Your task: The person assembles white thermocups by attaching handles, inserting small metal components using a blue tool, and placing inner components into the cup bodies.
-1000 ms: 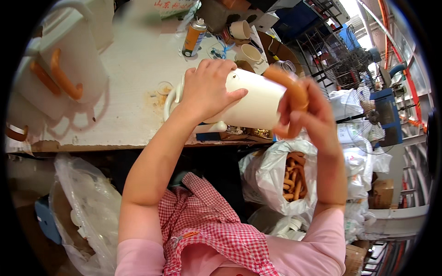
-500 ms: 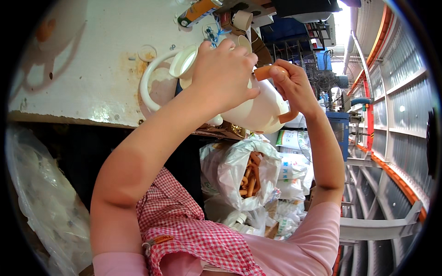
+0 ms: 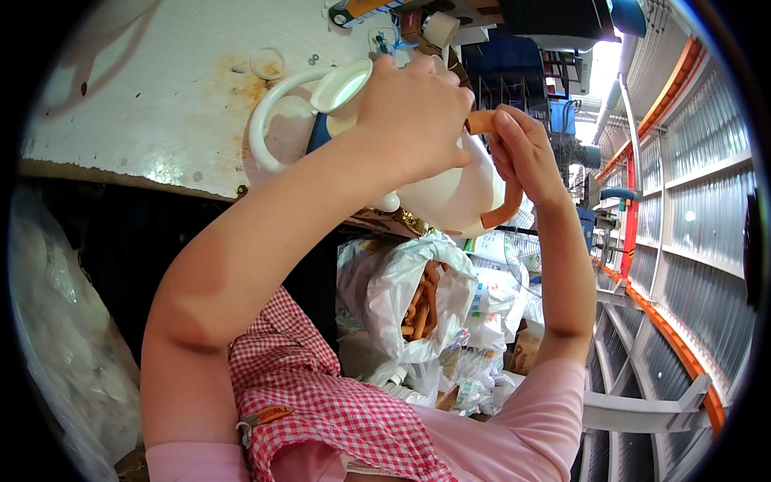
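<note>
A white pitcher-like vessel [image 3: 450, 193] lies tilted at the table's edge, and my left hand [image 3: 414, 116] is wrapped over its body. My right hand [image 3: 522, 153] pinches a curved orange-brown handle [image 3: 503, 210] between thumb and fingers. The handle's upper end points at the vessel just beside my left fingers, and its lower end lies against the vessel's side. Whether either end is seated I cannot tell. A round white rim [image 3: 341, 86] shows left of my left hand. Near it, a white curved loop [image 3: 259, 132] rests on the table.
Below the table edge stands a white plastic bag [image 3: 381, 301] holding several orange-brown handles [image 3: 421, 309]. At the back are an orange can [image 3: 361, 10] and a roll of tape [image 3: 440, 30]. The white table [image 3: 136, 128] extends left; a clear plastic bag [image 3: 64, 321] hangs lower left.
The view has shifted a little. My right hand has turned slightly with the handle, and more of the handle's lower curve shows. My left hand keeps its hold on the vessel.
</note>
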Motion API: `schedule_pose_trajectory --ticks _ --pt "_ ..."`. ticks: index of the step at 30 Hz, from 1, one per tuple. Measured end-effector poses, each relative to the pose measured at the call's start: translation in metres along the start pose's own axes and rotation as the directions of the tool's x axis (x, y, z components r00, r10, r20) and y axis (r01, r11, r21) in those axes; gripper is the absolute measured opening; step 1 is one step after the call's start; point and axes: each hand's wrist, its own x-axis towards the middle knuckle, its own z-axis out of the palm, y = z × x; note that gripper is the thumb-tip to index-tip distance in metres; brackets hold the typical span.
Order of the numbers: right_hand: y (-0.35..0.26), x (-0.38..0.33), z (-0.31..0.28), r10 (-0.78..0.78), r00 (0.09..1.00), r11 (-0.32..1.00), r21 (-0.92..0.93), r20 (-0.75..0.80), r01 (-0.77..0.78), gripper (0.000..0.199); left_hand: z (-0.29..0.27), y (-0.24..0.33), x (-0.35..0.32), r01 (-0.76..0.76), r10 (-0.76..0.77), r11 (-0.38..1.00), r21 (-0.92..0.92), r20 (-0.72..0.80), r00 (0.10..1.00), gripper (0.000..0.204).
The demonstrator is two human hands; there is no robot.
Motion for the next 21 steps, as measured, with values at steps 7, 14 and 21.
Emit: schedule_pose_trajectory --ticks 7,14,21 --pt "0.0012 -0.0024 0.0026 0.003 1.0 0.999 0.052 -0.023 -0.001 0.036 -0.0025 0.0017 0.0028 0.006 -0.007 1.0 0.019 0.054 0.999 0.057" --pt "0.0026 -0.0032 0.0012 0.002 1.0 0.995 0.096 -0.028 0.0 0.036 -0.003 0.0008 0.0007 -0.002 0.002 1.0 0.026 0.023 1.0 0.056" --pt "0.0003 -0.0052 0.0033 -0.035 0.997 0.999 -0.037 -0.069 0.033 0.04 -0.0014 -0.0006 0.0003 -0.035 0.035 0.998 0.051 0.002 0.999 0.054"
